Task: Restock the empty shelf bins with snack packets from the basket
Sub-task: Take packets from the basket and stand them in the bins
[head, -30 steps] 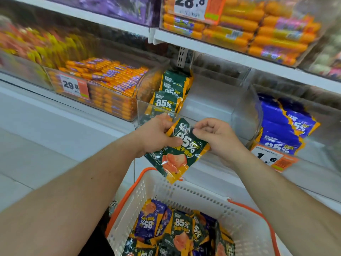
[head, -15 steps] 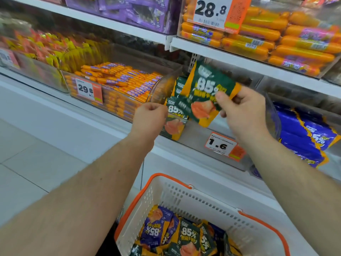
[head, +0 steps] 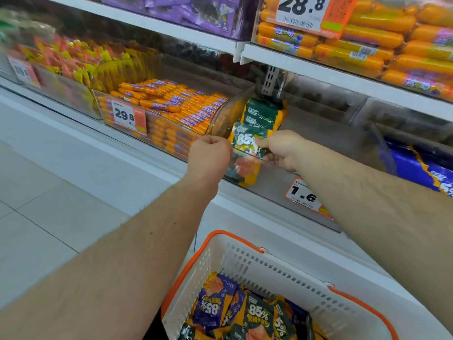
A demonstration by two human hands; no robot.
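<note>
Both arms reached to the clear shelf bin [head: 282, 168]. Right hand [head: 284, 149] pinched the top edge of a green snack packet [head: 247, 146], standing it upright at the front of the row already inside. Left hand [head: 210, 155] was curled at the bin's left front corner; whether it gripped anything could not be told. Basket [head: 245, 256] below held more packets.

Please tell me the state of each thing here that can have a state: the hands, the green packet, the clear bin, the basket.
Left hand: fingers curled at the bin's front edge; grip unclear.
Right hand: pinches the green packet.
Green packet: upright, inside the bin, at the front of the row.
Clear bin: partly filled, green packets at its left side only.
Basket: holds purple and green packets.
</note>
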